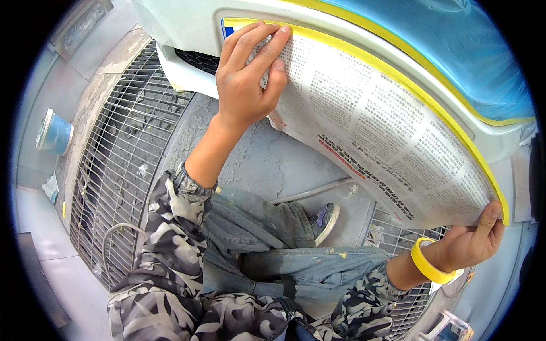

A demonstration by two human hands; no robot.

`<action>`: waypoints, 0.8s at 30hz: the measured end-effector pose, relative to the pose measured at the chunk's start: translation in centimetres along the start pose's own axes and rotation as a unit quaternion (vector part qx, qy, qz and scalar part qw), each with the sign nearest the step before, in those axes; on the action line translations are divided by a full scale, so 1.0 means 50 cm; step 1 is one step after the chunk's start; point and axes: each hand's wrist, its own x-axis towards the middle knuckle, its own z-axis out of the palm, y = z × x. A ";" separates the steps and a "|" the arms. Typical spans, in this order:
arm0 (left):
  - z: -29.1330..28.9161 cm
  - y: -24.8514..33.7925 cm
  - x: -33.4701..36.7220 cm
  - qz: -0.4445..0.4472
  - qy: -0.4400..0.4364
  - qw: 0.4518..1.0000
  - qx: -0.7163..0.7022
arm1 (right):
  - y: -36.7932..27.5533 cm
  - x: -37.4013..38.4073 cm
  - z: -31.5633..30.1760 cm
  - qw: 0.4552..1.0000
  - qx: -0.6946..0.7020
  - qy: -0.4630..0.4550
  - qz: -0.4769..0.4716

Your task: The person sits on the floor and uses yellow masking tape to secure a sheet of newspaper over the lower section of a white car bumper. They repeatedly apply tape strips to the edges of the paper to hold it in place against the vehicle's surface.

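A newspaper sheet (364, 113) with yellow masking tape (392, 71) along its upper edge lies against a white car bumper (187, 28). Near the sheet's upper left corner, my left hand (247, 77) rests its outstretched fingertips on the taped edge, with the thumb over the paper. The far right corner is pinched by my right hand (475, 241), thumb in front and the other fingers mostly hidden. A roll of yellow tape (424, 261) hangs around my right wrist like a bracelet. The sheet's lower edge hangs loose, bowed outward.
Blue plastic film (449, 51) edged with yellow tape covers the car above the bumper. Metal floor grates (128, 136) run beside and beneath me. A blue-and-white bucket (55, 132) stands at the left. A hose (313, 190) crosses the floor near my shoe (325, 223).
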 end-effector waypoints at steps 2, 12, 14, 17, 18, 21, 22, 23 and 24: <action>0.000 -0.003 0.001 0.005 -0.004 1.000 0.007 | -0.003 0.003 0.004 1.000 -0.009 -0.021 0.004; 0.009 0.008 0.008 -0.003 -0.011 1.000 0.018 | 0.052 0.022 0.015 0.993 0.037 -0.056 0.094; 0.006 0.004 0.013 -0.002 -0.012 1.000 0.026 | 0.062 0.024 0.023 0.991 0.051 -0.061 0.106; -0.001 0.002 0.027 -0.006 -0.031 0.999 0.035 | 0.098 0.032 0.022 0.986 0.080 -0.071 0.127; -0.004 0.002 0.032 -0.008 -0.040 0.998 0.038 | 0.109 0.033 0.021 0.984 0.091 -0.075 0.134; 0.000 0.003 0.038 -0.009 -0.045 0.999 0.029 | 0.118 0.033 0.025 0.980 0.087 -0.079 0.158; -0.001 0.005 0.043 -0.008 -0.048 0.998 0.026 | 0.120 0.033 0.024 0.980 0.084 -0.079 0.165; -0.003 0.007 0.048 -0.006 -0.051 0.998 0.023 | 0.123 0.034 0.022 0.979 0.081 -0.078 0.171; -0.003 0.009 0.052 -0.005 -0.054 0.998 0.020 | 0.125 0.036 0.019 0.978 0.078 -0.078 0.177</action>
